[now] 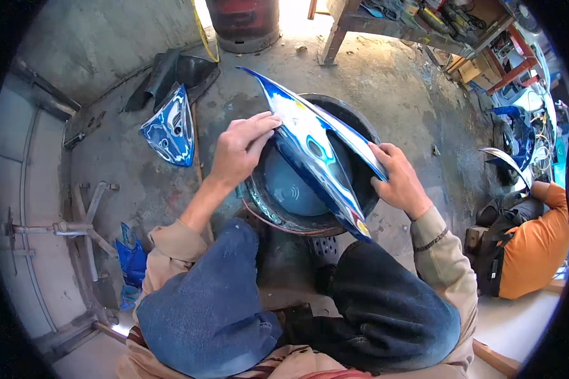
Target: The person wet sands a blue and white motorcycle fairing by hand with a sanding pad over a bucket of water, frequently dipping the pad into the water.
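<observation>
A long blue-and-white motorcycle fairing panel (297,120), glossy and forked at one side, lies slantwise above a round black tub (278,221) of cloudy water (291,186). My left hand (243,145) grips the panel's left edge near its upper part, thumb and fingers close together. Whether anything small is under those fingertips is hidden. On the other side, my right hand (398,180) is closed round the panel's right prong. The panel's lower tip reaches past the tub's near rim, toward my knees.
Left of the tub, another blue-and-white panel (171,129) lies on the concrete floor beside black sheeting (174,76). A red cylinder (243,22) and a wooden bench (411,35) with tools stand behind. At right sits a person in orange (534,246). A metal stand (85,227) is at left.
</observation>
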Available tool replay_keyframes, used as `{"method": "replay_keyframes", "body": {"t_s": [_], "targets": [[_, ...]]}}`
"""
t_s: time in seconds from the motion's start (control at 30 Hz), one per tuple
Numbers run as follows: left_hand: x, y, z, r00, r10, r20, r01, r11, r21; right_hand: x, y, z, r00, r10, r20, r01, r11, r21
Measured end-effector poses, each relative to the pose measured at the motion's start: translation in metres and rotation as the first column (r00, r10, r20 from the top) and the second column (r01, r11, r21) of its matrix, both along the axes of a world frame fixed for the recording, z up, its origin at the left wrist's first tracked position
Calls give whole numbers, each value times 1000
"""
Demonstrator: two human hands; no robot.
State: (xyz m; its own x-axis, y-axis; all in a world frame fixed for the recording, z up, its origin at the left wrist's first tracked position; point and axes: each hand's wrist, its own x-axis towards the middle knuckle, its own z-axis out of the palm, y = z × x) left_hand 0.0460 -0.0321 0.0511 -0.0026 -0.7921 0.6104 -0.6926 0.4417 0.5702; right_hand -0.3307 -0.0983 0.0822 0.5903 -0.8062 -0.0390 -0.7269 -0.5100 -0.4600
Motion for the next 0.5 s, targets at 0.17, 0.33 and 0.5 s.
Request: {"method": "replay_keyframes", "body": {"t_s": [0.17,0.33,0.5], "targets": [[-31,13,-36,954,-218,206,196,973,122,9,-1,-18,999,-44,7,44,997,-62],[-86,48,-27,900,-393,189,376,919,120,6,-6,-23,996,-37,76,37,999,-3],[-54,15,-35,915,-344,213,332,939,91,6,-9,-16,998,-19,61,15,998,67]]}}
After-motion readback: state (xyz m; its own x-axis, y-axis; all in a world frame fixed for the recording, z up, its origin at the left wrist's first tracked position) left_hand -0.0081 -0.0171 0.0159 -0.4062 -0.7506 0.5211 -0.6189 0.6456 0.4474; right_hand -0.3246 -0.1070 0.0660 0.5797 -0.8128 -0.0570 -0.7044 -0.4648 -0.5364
